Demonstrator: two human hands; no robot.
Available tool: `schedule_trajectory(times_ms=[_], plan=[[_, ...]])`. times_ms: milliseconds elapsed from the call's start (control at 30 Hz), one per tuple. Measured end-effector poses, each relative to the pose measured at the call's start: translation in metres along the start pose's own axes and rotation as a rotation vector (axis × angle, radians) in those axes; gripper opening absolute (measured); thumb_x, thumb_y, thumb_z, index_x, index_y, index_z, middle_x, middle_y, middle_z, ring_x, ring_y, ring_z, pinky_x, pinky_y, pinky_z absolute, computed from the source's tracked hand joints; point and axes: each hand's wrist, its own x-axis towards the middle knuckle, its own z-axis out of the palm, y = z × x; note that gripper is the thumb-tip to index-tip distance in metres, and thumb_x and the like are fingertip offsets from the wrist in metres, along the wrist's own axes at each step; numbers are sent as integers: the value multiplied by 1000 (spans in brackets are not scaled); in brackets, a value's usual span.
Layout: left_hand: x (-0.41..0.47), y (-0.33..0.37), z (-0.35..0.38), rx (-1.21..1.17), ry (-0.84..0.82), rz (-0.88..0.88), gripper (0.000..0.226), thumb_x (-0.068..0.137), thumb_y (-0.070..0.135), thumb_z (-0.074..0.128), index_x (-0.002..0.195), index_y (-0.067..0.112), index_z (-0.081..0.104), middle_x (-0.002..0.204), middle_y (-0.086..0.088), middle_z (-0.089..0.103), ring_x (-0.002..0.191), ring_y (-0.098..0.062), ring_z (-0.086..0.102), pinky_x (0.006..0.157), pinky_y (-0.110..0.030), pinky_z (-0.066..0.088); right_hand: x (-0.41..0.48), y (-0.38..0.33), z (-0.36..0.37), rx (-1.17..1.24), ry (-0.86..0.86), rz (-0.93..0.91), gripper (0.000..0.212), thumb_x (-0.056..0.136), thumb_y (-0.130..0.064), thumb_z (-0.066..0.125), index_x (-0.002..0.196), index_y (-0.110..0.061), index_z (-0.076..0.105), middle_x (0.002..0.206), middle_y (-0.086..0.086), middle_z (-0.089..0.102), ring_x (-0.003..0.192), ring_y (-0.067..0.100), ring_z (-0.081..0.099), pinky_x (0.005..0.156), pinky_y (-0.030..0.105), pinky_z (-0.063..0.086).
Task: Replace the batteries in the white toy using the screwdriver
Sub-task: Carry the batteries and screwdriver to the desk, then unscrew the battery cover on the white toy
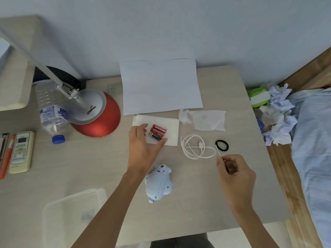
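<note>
Tabletop (pixel 232 194): pale laminate w/ faint wood grain, matt. White toy (pixel 158 185): smooth plastic, slight sheen. Batteries (pixel 157 132): glossy red and dark wrappers, lying on a soft matt tissue (pixel 172 126). Paper sheet (pixel 159 85): plain white, matt, smooth. Lamp base (pixel 100 122): satin red shell w/ silver-grey top; arm looks like brushed metal. Bottle (pixel 52 111): clear ribbed plastic, glossy label, blue cap. Cable (pixel 195 146): smooth white plastic. Hair tie (pixel 222 145): black, matt. Container (pixel 75 212): frosted translucent plastic. Bed frame (pixel 290 176): wood, visible grain.
</note>
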Motion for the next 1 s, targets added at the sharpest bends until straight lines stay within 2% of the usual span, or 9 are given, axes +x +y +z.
schedule_trajectory(times_ms=[167, 367, 467, 567, 667, 800, 1000], plan=[[-43, 7, -28, -72, 69, -71, 81, 79, 49, 91, 145, 18, 57, 126, 2, 54, 112, -16, 57, 101, -44, 55, -8, -6, -1, 7, -22, 16, 9, 95, -15, 80, 91, -18, 71, 75, -9, 73, 78, 11, 70, 65, 13, 52], [-110, 7, -45, -130, -53, -103, 97, 68, 56, 97, 151, 38, 52, 142, 13, 51, 126, -14, 57, 103, -36, 55, -24, -4, -1, 2, -33, 17, 9, 96, -20, 79, 91, -21, 71, 74, -9, 72, 74, 12, 70, 68, 28, 57], [-126, -1, -41, -80, -98, -144, 100, 63, 68, 93, 150, 39, 55, 144, 14, 47, 129, -18, 55, 101, -34, 54, -30, -5, -1, -1, -33, 11, 10, 95, -20, 79, 90, -20, 71, 76, -9, 73, 76, 13, 71, 69, 24, 57], [-134, -3, -37, -55, -158, -213, 97, 62, 77, 87, 147, 40, 57, 137, 12, 45, 120, -16, 56, 97, -32, 56, -35, -5, -2, 6, -34, 14, 10, 95, -19, 80, 90, -20, 71, 76, -10, 74, 77, 13, 72, 69, 18, 55], [-137, -6, -34, -82, -190, -261, 89, 62, 71, 91, 141, 43, 61, 128, 12, 44, 111, -10, 58, 90, -24, 57, -39, -4, -6, 6, -44, 7, 9, 96, -19, 79, 91, -20, 72, 75, -9, 74, 77, 13, 72, 69, 15, 54], [-139, -9, -33, -119, -243, -282, 86, 63, 66, 94, 139, 44, 64, 127, 11, 46, 109, -9, 59, 80, -9, 51, -43, -5, -14, -1, -78, -9, 8, 96, -22, 79, 93, -22, 73, 76, -10, 74, 77, 13, 72, 71, 19, 57], [-133, -19, -36, -107, -337, -234, 85, 66, 61, 96, 143, 46, 63, 128, 12, 53, 116, -12, 59, 92, -25, 54, -45, -12, -26, -34, -213, -184, 6, 93, -17, 83, 93, -21, 79, 81, -17, 75, 79, 13, 74, 72, 19, 59]])
